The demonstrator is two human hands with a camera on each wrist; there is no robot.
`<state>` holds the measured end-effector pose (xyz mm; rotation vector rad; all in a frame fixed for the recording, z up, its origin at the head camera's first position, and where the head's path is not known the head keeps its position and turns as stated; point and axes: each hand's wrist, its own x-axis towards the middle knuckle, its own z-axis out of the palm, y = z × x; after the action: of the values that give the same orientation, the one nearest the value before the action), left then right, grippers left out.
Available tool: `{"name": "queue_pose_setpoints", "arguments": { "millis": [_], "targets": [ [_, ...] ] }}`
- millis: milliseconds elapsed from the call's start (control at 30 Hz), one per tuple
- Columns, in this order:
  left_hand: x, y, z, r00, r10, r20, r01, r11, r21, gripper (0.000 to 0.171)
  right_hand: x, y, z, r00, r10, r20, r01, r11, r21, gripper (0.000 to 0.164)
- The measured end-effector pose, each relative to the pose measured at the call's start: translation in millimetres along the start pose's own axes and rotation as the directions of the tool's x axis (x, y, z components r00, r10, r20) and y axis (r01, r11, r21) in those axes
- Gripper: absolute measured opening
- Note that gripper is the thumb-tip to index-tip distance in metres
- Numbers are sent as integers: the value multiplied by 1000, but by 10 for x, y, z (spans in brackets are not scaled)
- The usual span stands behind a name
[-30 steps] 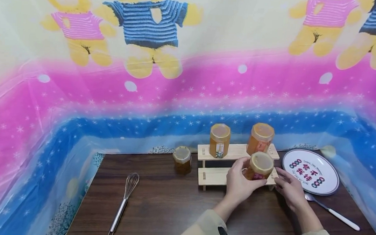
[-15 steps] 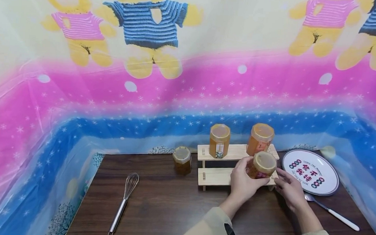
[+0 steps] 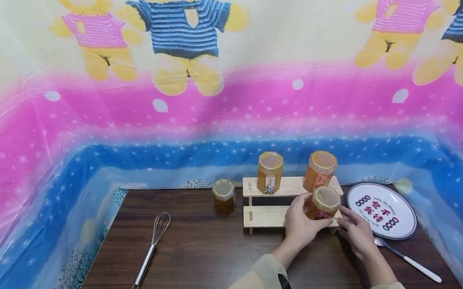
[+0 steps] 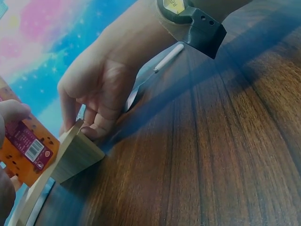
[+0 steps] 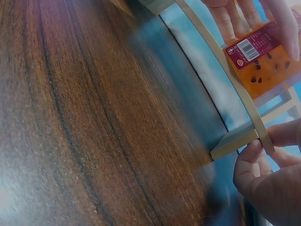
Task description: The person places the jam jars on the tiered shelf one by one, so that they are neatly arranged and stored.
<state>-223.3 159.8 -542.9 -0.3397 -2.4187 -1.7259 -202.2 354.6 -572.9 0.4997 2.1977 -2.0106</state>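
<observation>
In the head view my left hand [image 3: 303,223] grips an orange-filled jar [image 3: 326,200] at the right end of the two-tier wooden rack's [image 3: 265,217] lower board. The left wrist view shows this jar's [image 4: 44,146] barcode label, and its base is right at the board. My right hand [image 3: 355,232] pinches the right end of that board. Thumb and fingers of the right hand [image 5: 270,174] lie on either side of the board edge in the right wrist view. Two taller honey jars, one yellow [image 3: 270,172] and one orange [image 3: 321,171], stand on the upper board.
A small dark amber jar [image 3: 224,197] stands left of the rack. Farther left lies a whisk [image 3: 153,249]. A white plate with red characters [image 3: 399,203] and a white-handled spoon [image 3: 420,268] are at the right. A printed cloth [image 3: 257,98] hangs behind the table [image 3: 195,263].
My left hand has slid the jar a little to the right along the lower board, then nearly stopped. My right hand stays at the board's end.
</observation>
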Motion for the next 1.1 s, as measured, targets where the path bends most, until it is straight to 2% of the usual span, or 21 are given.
{"name": "queue_pose_setpoints", "arguments": {
  "millis": [200,500,700,933,1100],
  "targets": [
    [7,26,-8,1000,-4,2,4,1000,19,70,7,6,-2,1000,-5,1,5,1000,-2,63],
    [-14,19,-65,998,18,56,-19,1000,22,72,11,18,5,1000,-7,-6,7,1000,2,63],
    [-24,-7,-118,996,20,85,-19,1000,-9,74,18,23,13,1000,-10,-6,10,1000,-3,63],
    [-70,-8,-208,997,17,72,-11,997,-79,77,11,24,24,1000,-12,-9,12,1000,-4,64],
    [-107,13,-301,997,56,58,-49,992,-118,73,-7,11,28,1000,-3,-19,3,1000,4,64]
  ]
}}
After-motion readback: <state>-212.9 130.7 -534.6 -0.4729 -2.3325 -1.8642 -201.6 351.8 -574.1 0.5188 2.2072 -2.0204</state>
